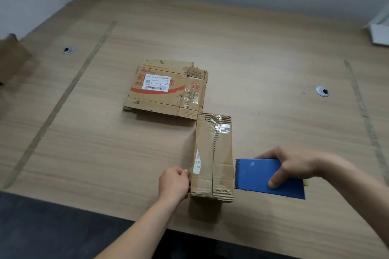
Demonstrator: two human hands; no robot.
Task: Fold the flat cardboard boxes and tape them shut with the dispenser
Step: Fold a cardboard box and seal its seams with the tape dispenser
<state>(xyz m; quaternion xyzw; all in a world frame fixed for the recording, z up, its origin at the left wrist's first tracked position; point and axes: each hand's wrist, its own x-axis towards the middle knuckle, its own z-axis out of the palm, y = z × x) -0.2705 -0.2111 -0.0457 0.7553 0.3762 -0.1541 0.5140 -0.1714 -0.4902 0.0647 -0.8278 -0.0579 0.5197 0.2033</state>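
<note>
**Both hands at the folded box, tape stretched across it**

Right hand (294,164) grips the blue tape dispenser (271,176), fingers over its far edge and thumb pressed on the top face. The dispenser's toothed edge faces left, just beside the right side of the folded box (212,153). Left hand (173,182) is curled at the box's left side near its close end, fingertips pinched together on what looks like the end of a clear strip of tape (197,166); the strip is hard to make out, so its exact run across the box top cannot be told for sure.

That box stands on the wooden table (84,132), long and narrow, its length running away from the person. Its top flaps meet along a middle seam, and crumpled clear tape shines at the far end. A torn white label sits on the left flap.

Beyond it, touching or almost touching its far corner, lies a stack of flat boxes (164,88), brown with red printing and a white shipping label on top. Two round cable holes show in the tabletop, one far left (68,50) and one far right (322,91). Another piece of cardboard (12,59) shows at the left edge, and something white (379,33) at the right edge.
</note>
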